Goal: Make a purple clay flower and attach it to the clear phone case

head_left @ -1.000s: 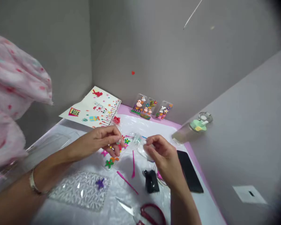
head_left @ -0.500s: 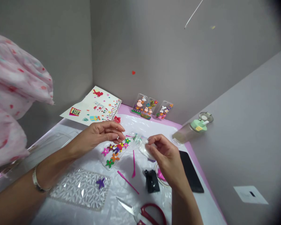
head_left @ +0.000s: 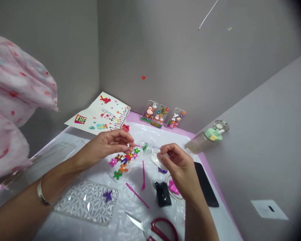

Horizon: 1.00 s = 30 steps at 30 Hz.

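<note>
My left hand (head_left: pixel 112 142) is raised over a clear phone case (head_left: pixel 116 177). Between its thumb and fingertips is a small white piece of clay (head_left: pixel 128 145). Colourful clay flowers and a small figure in red and purple (head_left: pixel 127 158) decorate the case. To the right, my right hand (head_left: pixel 177 164) pinches a clear plastic bag (head_left: pixel 148 150) with a white lump of clay (head_left: pixel 156 160) in it. Two pink modelling tools (head_left: pixel 143 175) lie between and below the hands. At the left, a purple clay flower (head_left: pixel 107 196) rests on a clear textured plate (head_left: pixel 82 202).
Red-handled scissors (head_left: pixel 163 227) lie at the front, below a black packet (head_left: pixel 163 194) and pink clay (head_left: pixel 174 187). A dark phone-like slab (head_left: pixel 205 185) and a bottle (head_left: pixel 200 142) are at the right. Decorated cases (head_left: pixel 150 112) and a drawing pad (head_left: pixel 100 113) stand at the back.
My right hand has shifted slightly to the right with the bag, showing more of the purple and pink clay beneath. The white piece in my left fingertips has moved slightly up and right.
</note>
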Tool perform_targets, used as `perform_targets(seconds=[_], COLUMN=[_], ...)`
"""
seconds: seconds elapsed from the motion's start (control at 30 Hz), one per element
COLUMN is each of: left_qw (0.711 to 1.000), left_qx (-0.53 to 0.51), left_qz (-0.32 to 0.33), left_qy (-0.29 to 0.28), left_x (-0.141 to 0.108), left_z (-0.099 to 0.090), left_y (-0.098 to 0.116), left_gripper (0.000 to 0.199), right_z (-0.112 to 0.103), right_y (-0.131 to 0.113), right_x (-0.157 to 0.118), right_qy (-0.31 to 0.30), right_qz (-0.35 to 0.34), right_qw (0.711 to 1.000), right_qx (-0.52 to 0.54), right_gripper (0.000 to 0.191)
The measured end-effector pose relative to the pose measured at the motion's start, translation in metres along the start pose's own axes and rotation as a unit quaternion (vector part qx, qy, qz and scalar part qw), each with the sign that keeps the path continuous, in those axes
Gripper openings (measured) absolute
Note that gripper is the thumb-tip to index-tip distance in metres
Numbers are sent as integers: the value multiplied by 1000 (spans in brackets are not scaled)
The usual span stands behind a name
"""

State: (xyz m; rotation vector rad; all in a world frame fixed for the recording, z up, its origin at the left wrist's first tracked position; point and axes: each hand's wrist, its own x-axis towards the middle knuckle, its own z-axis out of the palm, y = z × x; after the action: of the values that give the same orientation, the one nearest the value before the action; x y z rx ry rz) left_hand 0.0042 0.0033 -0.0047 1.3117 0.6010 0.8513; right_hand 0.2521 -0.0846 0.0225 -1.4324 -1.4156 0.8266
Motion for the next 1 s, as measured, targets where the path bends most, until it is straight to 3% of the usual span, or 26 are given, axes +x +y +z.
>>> perform_targets(seconds=[0.27,0.47,0.67,1.0], left_qw=[1000,998,998,999], left_qx=[-18,34,36,-40], left_qz=[-2,25,-1,-3], left_qy=[21,45,51,17], left_x=[1,3,1,1], left_z=[3,1,3,4], left_y=[2,2,4,1], left_gripper=[6,7,10,10], right_z=[-2,-4,-3,-3], right_y=[0,-2,-3,-3], right_x=[0,-2,-2,-2], right_qy=[0,2,0,1], right_qz=[-4,-6,-6,-19], right_qw=[1000,1000,1000,1000], right_qx=[-5,1,-2,-8], right_gripper=[8,10,9,8])
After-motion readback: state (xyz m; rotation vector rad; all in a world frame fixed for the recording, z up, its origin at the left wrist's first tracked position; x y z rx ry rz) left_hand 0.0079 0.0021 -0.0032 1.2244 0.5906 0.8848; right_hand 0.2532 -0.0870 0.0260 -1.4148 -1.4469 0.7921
